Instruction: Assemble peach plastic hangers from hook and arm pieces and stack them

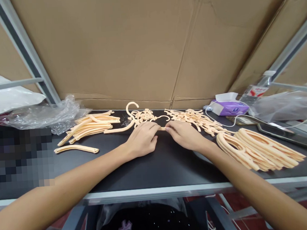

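My left hand (142,139) is closed over a cream plastic hanger (119,130), whose curved arm and hook stick out to the left. Close by on the right, my right hand (185,134) pinches a short cream piece (163,128) that shows between the two hands. How this piece joins the hanger is hidden by my fingers. Behind my left hand is a pile of small cream hooks (145,115). A pile of flat cream parts (193,117) spreads behind my right hand.
Cream hanger arms (96,126) are stacked at the left, with one loose arm (77,148) nearer. Looped cream parts (261,149) lie at the right. Farther back are a purple tissue pack (229,108), a bottle (258,88) and crumpled plastic (56,114). Cardboard (122,50) stands behind.
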`<move>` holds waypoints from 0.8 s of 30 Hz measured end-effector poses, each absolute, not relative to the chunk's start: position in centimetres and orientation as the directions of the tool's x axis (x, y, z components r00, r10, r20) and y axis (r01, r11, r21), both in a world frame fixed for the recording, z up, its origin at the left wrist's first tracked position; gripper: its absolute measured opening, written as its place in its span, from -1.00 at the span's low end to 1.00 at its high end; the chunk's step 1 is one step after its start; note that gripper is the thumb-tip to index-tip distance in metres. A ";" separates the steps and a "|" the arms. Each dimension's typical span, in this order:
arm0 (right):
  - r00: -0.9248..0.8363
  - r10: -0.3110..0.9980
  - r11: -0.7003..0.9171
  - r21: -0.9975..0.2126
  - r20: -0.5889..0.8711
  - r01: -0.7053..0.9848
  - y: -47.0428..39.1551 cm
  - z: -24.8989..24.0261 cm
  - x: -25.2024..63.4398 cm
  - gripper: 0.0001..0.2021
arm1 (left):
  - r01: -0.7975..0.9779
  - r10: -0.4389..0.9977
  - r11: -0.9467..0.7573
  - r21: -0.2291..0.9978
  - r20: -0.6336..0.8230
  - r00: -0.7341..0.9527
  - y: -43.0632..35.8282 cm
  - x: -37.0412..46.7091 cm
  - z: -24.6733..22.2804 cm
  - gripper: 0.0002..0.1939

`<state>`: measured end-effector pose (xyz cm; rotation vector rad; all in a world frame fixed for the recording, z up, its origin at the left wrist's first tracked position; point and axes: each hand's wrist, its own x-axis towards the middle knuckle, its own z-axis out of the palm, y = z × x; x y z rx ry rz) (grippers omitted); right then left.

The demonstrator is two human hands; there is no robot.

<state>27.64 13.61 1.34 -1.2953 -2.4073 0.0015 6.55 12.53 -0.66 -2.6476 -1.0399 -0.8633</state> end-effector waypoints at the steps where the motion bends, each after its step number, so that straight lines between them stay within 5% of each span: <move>1: -0.479 0.803 0.567 -0.212 0.354 0.796 13.7 1.3 27.6 -0.75 | 0.670 0.570 -0.741 0.048 0.572 0.589 12.5 6.6 -0.7 -0.67; 12: -0.352 0.842 0.483 -0.281 0.408 0.830 14.0 1.8 27.9 -0.75 | 0.723 0.491 -0.679 -0.128 0.652 0.578 12.8 5.9 0.6 -0.67; 18: -0.243 0.856 0.413 -0.319 0.457 0.853 14.6 1.8 28.6 -0.75 | 0.943 0.643 -0.329 -0.047 0.720 0.260 14.0 4.1 2.2 -0.67; 24: -0.152 0.907 0.286 -0.312 0.392 0.906 14.9 1.9 28.9 -0.72 | 0.974 0.771 -0.221 -0.050 0.603 0.206 15.9 2.3 1.2 -0.66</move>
